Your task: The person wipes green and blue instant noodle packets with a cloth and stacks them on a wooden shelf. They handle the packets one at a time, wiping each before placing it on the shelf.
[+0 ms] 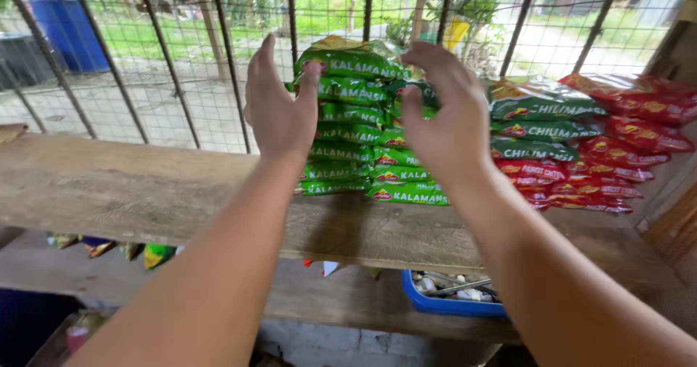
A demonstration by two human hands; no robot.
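- Green noodle packets point(347, 131), flat and glossy, stacked in two leaning columns on a rough wooden desk point(123, 193), hard against a wire mesh window point(181, 69).
- Head view: left hand point(279, 109) raised at the left flank of the stack, fingers spread, index tip touching an upper packet; nothing clasped.
- Right hand point(446, 116) over the right side of the same stack, fingers curled loosely above the top packets; grip released, palm empty, thumb side near the darker green packets point(541, 124).
- Darker green packets sit just beside the stack on the right; red packets point(617, 145) further right, piled lower and slumping toward the wall.
- Below the desk: a lower shelf with a blue tray point(435, 303) of small odds, and hanging snack sachets point(102, 247) at left.
- Judgement on squaring the stack well: press both flanks together evenly, palms flat not fingertips, since slick wrappers slide; steady the top packets first, as they overhang most.
- Risk, as I read it: a push from one side alone would tip the column into the neighbouring pile or back against the mesh.
- Only one view available; the rear of the stack is hidden.
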